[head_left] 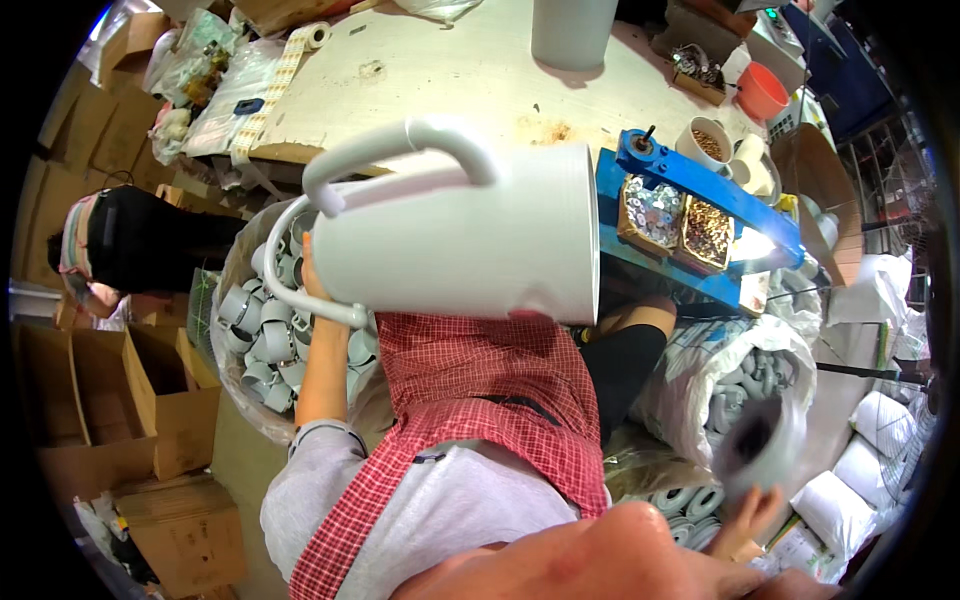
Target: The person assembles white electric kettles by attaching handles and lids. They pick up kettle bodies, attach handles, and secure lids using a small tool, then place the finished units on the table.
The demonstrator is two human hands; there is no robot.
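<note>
A light grey plastic watering can (pixel 450 240) lies on its side across my lap, its curved handle on top and a thin loop by its left end. My left hand (pixel 312 270) grips it at that left end; most of the fingers are hidden behind the can. Out to the lower right, my right hand (pixel 752 520) holds a grey rounded plastic piece (pixel 785 455) with a dark opening, smeared by motion. Under it stands a clear bag (pixel 660 400) full of small grey plastic parts. More grey parts with bands fill a bag-lined container (pixel 270 345) at my left.
A blue metal fixture (pixel 710 190) at the right carries boxes of washers (pixel 652 215) and rivets (pixel 708 232). On the white table (pixel 450 80) stands a grey bucket (pixel 573 35). An orange bowl (pixel 762 90) sits far right. Cardboard boxes (pixel 180 400) and another person (pixel 140 240) are at the left.
</note>
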